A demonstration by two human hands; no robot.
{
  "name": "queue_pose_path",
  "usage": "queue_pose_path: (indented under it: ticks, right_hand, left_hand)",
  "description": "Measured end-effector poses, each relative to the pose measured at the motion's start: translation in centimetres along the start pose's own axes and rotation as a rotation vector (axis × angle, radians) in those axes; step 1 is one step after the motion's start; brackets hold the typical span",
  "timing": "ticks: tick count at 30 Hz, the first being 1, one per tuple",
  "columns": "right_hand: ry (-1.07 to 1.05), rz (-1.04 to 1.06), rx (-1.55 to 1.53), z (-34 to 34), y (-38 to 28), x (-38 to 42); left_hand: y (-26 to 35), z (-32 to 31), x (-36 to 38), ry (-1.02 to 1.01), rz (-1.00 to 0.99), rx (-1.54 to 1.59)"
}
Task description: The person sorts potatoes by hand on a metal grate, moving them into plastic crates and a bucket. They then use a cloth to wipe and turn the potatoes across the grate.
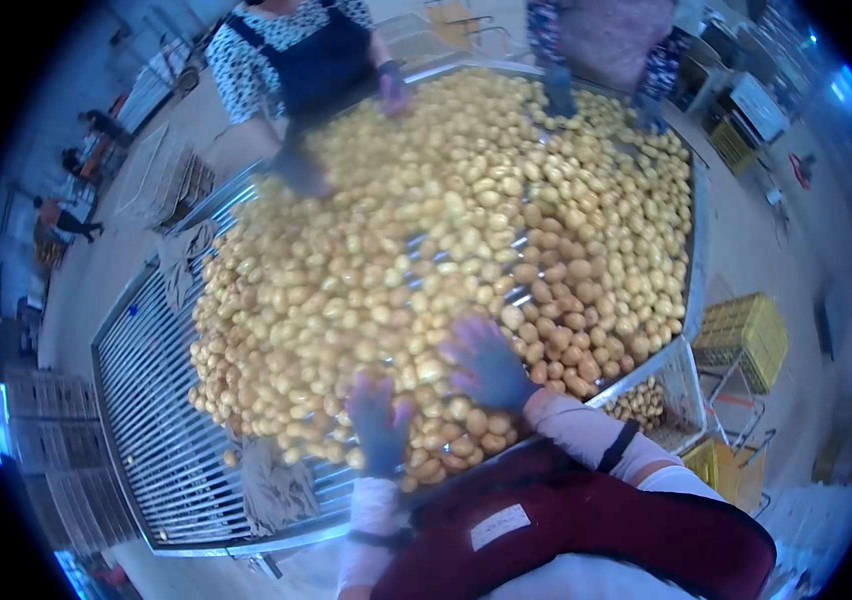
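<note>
Potatoes (346,300) lie in a broad heap on a slatted metal table (161,400). Most are pale yellow; a browner cluster (571,310) sits right of centre. My left hand (378,425), in a grey glove, rests open against the potatoes at the near edge, thumb apart. Further forward and to the right, my right hand (489,365), gloved alike, lies on the heap with fingers spread, beside the brown cluster. Neither hand is closed around a potato. Some brown potatoes (456,440) sit between my hands and the table's near edge.
Across the table, a person in a dark apron (316,60) and another person (606,40) have gloved hands on the heap. A metal chute (681,400) holding potatoes adjoins the right corner. A yellow crate (743,340) stands beyond it. Grey cloth (276,490) lies on the slats.
</note>
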State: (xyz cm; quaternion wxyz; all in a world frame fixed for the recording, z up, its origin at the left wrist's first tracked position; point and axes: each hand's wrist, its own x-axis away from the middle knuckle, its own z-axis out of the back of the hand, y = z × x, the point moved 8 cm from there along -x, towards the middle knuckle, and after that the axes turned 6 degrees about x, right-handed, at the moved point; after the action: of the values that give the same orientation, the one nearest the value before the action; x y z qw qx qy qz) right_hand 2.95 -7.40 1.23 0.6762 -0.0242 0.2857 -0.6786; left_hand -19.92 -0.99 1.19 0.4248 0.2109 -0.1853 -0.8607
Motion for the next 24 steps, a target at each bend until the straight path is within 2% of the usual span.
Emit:
queue_pose_path:
  ticks: [2,3,6,8,10,13,16,17,19,21,24]
  right_hand:
    - [-0.112,0.097,0.049,-1.4,-0.7,-1.9]
    - [-0.081,0.116,0.014,-1.5,0.3,-2.5]
    - [-0.198,-0.067,0.119,0.1,6.9,-5.2]
    - [-0.261,-0.299,0.320,1.0,13.4,-7.5]
    - [0.147,-0.182,0.475,2.4,18.4,-8.7]
    - [0.246,-0.310,0.748,3.8,20.3,-13.0]
    - [0.338,-0.240,0.081,2.5,15.4,-17.6]
    - [0.191,-0.089,-0.045,-0.6,13.2,-19.1]
    - [-0.068,0.026,-0.074,-6.1,9.7,-20.1]
    - [-0.290,-0.037,0.124,-9.9,7.7,-19.0]
    - [-0.299,-0.057,0.088,-10.0,8.0,-18.6]
  left_hand:
    - [-0.4,0.0,0.0,-0.026,0.022,-0.018]
    - [-0.7,-0.2,-0.1,-0.029,0.047,-0.020]
    - [-1.5,-1.2,-0.3,-0.035,0.098,0.006]
    - [-1.7,-1.2,-0.7,-0.077,0.123,-0.006]
    - [-2.4,-1.5,-1.0,-0.096,0.166,0.010]
    - [-3.0,-2.2,-1.2,-0.104,0.210,0.017]
    - [-2.9,-2.3,-1.6,-0.096,0.244,0.014]
    - [-2.7,-2.2,-1.7,-0.101,0.252,0.012]
    - [-2.6,-2.3,-2.1,-0.108,0.265,0.012]
    - [-2.8,-2.5,-1.6,-0.127,0.272,0.005]
    - [-3.6,-3.0,-1.5,-0.120,0.285,-0.003]
